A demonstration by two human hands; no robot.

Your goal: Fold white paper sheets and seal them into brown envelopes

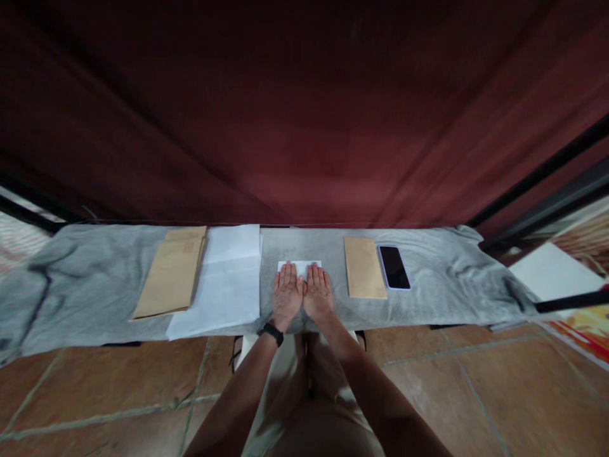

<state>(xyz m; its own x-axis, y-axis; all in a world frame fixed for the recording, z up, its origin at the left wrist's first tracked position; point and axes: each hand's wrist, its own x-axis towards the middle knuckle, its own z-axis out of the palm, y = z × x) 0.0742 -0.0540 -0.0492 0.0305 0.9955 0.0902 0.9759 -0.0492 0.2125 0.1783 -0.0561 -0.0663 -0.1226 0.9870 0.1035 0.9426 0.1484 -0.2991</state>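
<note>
My left hand (286, 293) and my right hand (318, 291) lie flat side by side, palms down, pressing on a folded white paper (299, 265) whose far edge shows beyond the fingertips. The paper rests on a grey cloth (428, 298) covering a narrow table. A black band sits on my left wrist. Neither hand grips anything.
Left of the hands lies a stack of white sheets (228, 279) and, further left, brown envelopes (174, 273). To the right lie a single brown envelope (364, 267) and a dark phone (394, 267). A dark red curtain (304, 114) hangs behind the table. Tiled floor lies below.
</note>
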